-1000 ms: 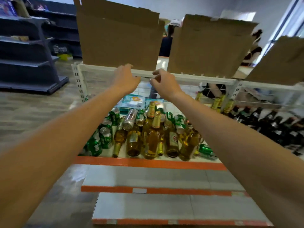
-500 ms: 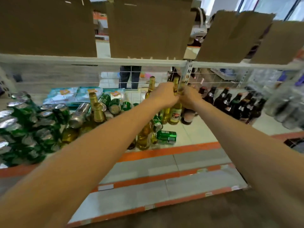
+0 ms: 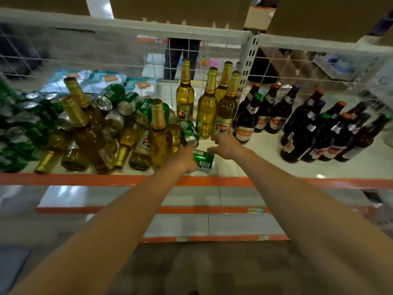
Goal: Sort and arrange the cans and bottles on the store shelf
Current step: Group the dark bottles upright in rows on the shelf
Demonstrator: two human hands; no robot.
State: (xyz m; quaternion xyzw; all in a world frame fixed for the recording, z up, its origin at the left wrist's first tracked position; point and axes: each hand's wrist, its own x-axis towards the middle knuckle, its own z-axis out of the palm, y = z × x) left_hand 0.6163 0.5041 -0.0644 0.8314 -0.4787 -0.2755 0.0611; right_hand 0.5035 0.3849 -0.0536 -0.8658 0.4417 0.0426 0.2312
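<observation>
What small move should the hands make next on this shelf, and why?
Probably lift the green aluminium can with the left hand, which seems to grip its end: it lies on its side near the orange shelf edge; the right hand hovers open beside it.

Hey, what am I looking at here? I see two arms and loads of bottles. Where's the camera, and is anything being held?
There is no machine here. These are a person's two bare arms, filmed by one wide-angle camera worn on the head and looking forward and down, so the arms seem to grow out of the picture's bottom edge. They reach to a white store shelf with an orange front edge. On its left lies a jumbled pile of golden bottles and green cans. In the middle four upright golden bottles stand, and on the right dark bottles. The left hand is at a lying green can, but its fingers are hidden, so a grip is uncertain. The right hand is open and holds nothing.
</observation>
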